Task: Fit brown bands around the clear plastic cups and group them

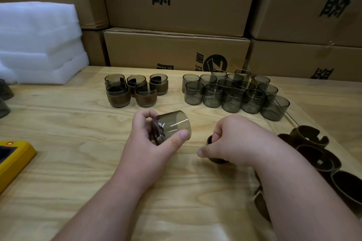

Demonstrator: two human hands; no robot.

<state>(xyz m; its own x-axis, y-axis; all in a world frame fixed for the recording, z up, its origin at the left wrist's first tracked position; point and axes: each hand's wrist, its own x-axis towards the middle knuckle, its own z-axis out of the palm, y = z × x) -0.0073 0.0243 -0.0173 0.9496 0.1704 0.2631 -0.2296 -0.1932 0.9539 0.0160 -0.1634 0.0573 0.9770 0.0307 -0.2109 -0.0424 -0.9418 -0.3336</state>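
Observation:
My left hand (150, 135) grips a clear smoky plastic cup (172, 125) tilted on its side above the wooden table (78, 162), mouth turned toward my palm. My right hand (233, 139) holds a brown band (210, 141), mostly hidden under the fingers, just right of the cup. Several cups with brown bands fitted (135, 90) stand grouped at the back centre-left. Several bare clear cups (233, 92) stand clustered at the back right. Loose brown bands (313, 148) lie piled at the right edge, some under my right forearm.
Stacked cardboard boxes (176, 49) wall off the back of the table. White foam sheets (39, 45) are stacked at the back left. A yellow device (13, 160) lies at the left edge, and more cups (4, 96) peek in at the far left.

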